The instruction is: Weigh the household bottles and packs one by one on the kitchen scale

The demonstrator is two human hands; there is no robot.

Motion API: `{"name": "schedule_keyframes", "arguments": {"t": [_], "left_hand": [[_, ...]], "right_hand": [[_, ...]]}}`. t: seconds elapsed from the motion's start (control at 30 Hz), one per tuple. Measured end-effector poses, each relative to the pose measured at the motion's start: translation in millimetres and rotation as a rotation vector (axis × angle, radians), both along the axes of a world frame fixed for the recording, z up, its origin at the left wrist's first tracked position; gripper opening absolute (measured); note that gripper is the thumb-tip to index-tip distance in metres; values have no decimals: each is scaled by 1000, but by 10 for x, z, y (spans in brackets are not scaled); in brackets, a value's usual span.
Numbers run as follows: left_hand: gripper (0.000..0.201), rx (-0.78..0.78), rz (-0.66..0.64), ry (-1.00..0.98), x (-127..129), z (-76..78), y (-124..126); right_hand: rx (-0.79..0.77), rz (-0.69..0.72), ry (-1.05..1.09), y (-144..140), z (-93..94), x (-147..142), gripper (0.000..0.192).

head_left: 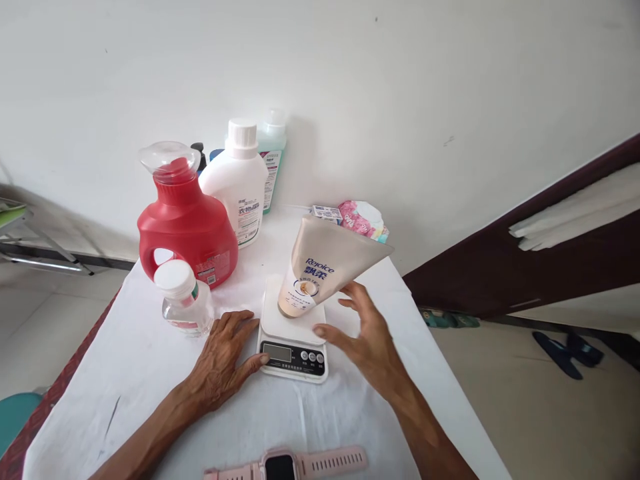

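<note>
Fingers spread and empty, the right hand (364,331) hovers just beside the beige Rejoice squeeze tube (325,268), which stands cap-down, tilted, on the white digital kitchen scale (293,340). The left hand (224,360) lies flat and open on the white tablecloth (125,373), thumb touching the scale's front corner, near a small clear white-capped bottle (183,299).

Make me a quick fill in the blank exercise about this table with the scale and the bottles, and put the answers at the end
1. The beige tube stands cap-down on the ____.
2. The left hand lies flat, its thumb at the scale's ____ edge.
3. The open right hand holds ____.
4. The jug behind the small bottle is ____.

Missing words: scale; left; nothing; red
</note>
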State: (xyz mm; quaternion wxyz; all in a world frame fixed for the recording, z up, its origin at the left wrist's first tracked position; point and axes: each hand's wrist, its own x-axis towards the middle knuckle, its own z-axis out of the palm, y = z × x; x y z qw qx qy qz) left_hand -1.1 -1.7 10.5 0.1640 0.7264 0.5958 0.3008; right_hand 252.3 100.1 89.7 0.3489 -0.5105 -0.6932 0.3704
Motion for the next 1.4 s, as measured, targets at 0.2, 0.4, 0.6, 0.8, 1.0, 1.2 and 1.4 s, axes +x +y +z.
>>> {"name": "schedule_keyframes", "arguments": {"t": [0.2, 0.4, 0.6, 0.8, 1.0, 1.2, 1.4], "left_hand": [[47, 54, 16, -2, -6, -61, 16], [47, 28, 16, 2, -4, -55, 11], [48, 18, 20, -20, 1, -75, 0], [47, 6, 18, -48, 16, -72, 3], [49, 29, 29, -57, 13, -89, 6], [48, 26, 22, -60, 12, -87, -2], [49, 34, 26, -56, 16, -72, 6]], "right_hand": [[-14, 16, 52, 10, -38, -443, 44], [31, -72, 105, 106, -80, -446, 32], [142, -305, 36, 767, -21, -252, 50], [214, -499, -39, 1795, -255, -202, 39], [245, -594, -78, 2353, -551, -295, 42], [268, -620, -150, 2377, -680, -240, 48], [184, -660, -203, 2314, -924, -217, 48]]}}
